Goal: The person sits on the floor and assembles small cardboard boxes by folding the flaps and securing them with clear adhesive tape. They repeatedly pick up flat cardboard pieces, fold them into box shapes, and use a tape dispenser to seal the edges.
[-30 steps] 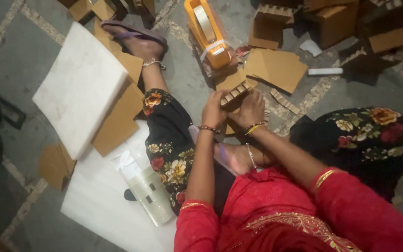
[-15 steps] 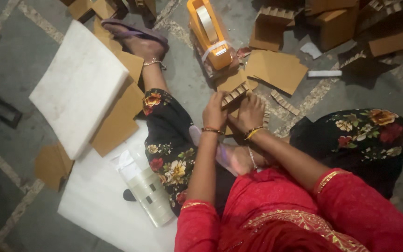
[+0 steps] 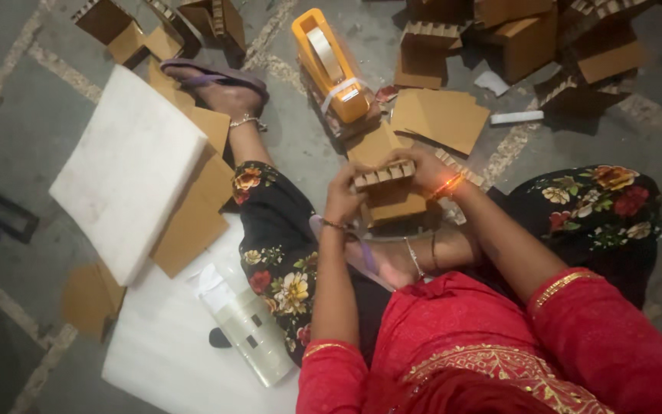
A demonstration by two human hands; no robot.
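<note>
Cardboard piece (image 3: pixel 389 192) with a corrugated top edge is sitting between both hands above the person's lap; the left hand (image 3: pixel 344 195) is gripping its left end, the right hand (image 3: pixel 423 169) is closing over its right end, near the yellow tape dispenser (image 3: pixel 331 65) on the floor (image 3: pixel 9 100).

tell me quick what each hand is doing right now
Left hand: closed on the left end of the small cardboard box.
Right hand: closed on the right end of the same box.
</note>
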